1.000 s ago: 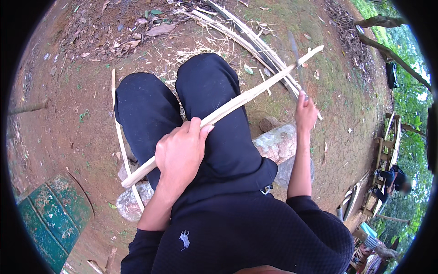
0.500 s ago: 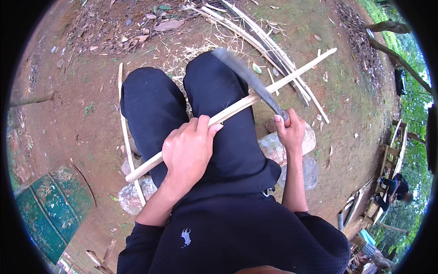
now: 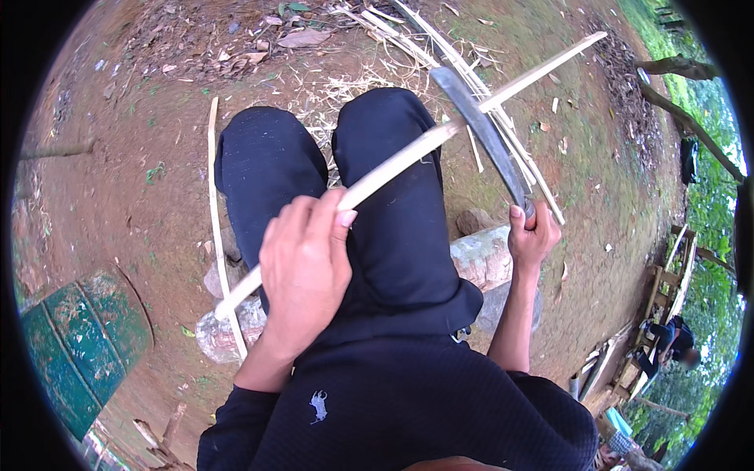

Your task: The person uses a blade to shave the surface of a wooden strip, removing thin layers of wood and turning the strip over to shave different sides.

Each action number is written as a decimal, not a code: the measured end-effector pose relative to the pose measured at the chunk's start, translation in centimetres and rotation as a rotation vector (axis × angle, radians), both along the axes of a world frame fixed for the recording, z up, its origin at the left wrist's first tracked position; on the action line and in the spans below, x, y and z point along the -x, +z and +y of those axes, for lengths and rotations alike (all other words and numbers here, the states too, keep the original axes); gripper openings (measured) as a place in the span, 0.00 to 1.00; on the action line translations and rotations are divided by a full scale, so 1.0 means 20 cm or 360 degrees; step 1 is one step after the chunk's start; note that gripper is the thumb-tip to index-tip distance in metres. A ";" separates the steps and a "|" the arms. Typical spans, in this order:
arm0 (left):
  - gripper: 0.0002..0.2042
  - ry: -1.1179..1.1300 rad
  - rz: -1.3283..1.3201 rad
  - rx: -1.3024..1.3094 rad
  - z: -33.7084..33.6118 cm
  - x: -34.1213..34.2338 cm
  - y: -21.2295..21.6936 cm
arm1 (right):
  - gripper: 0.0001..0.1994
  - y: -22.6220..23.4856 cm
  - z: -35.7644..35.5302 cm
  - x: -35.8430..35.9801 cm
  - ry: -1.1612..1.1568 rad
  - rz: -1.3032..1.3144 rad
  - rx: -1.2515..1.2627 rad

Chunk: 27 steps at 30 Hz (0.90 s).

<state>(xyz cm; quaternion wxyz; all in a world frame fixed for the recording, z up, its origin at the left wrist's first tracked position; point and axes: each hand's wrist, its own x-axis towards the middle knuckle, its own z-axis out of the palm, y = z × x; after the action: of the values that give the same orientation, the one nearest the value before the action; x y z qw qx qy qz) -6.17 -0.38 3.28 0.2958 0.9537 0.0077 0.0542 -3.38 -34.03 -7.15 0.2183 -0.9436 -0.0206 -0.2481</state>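
My left hand grips a long pale bamboo strip that runs across my dark-trousered knees up toward the upper right. A long curved knife is held by its handle in my right hand. Its blade lies against the strip, crossing it above my right knee. I sit over some rocks.
A bundle of split bamboo strips and shavings lies on the dirt ahead. Another thin strip lies to the left of my legs. A green metal object sits at lower left. Another person crouches far right near wooden frames.
My right hand picked up the knife from beside my right knee and raised it, bringing the blade against the strip. My left hand kept its grip on the strip.
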 end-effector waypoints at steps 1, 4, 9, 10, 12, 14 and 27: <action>0.10 0.0029 -0.0035 0.0032 0.03 -0.01 0.00 | 0.22 0.00 0.03 0.00 0.0031 -0.0002 -0.0005; 0.12 0.0081 -0.0029 0.0018 0.07 -0.02 -0.05 | 0.24 -0.03 0.12 -0.01 0.0121 -0.0016 -0.0029; 0.12 0.0051 0.0099 0.0044 0.04 -0.01 -0.07 | 0.25 -0.05 0.29 -0.03 0.0212 0.0049 -0.0095; 0.12 0.0031 0.0135 0.0084 0.04 -0.02 -0.07 | 0.25 -0.05 0.30 -0.05 0.0244 0.0039 -0.0097; 0.12 -0.0030 0.0298 0.0051 0.06 -0.06 -0.06 | 0.24 -0.04 0.33 -0.07 0.0358 0.0041 -0.0103; 0.12 -0.0061 0.0362 0.0028 0.07 -0.08 -0.06 | 0.24 0.01 0.39 -0.08 0.0483 0.0038 -0.0101; 0.14 -0.0123 0.0313 0.0004 0.02 -0.16 -0.13 | 0.31 0.01 0.48 -0.22 0.0509 -0.0055 0.0302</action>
<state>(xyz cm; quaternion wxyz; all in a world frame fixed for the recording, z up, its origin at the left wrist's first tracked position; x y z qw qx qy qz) -2.96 0.02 0.74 0.2966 0.9536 0.0000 -0.0511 0.95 -24.40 -6.91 0.1644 -0.9402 -0.1976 -0.2233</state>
